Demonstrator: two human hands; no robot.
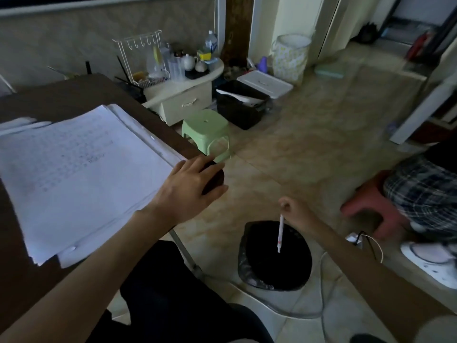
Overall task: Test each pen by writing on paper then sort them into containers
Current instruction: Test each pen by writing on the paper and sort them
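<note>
A stack of white paper with faint writing lies on the dark brown table. My left hand rests with spread fingers on the table's rounded corner, beside the paper's edge. My right hand pinches the top end of a white pen, which hangs straight down. The pen dangles over the open mouth of a bin lined with a black bag on the floor.
A green stool stands past the table corner. Further back are a black crate, a white lidded box and a cluttered low cabinet. Another person in plaid sits on a red stool at right. A cable trails beside the bin.
</note>
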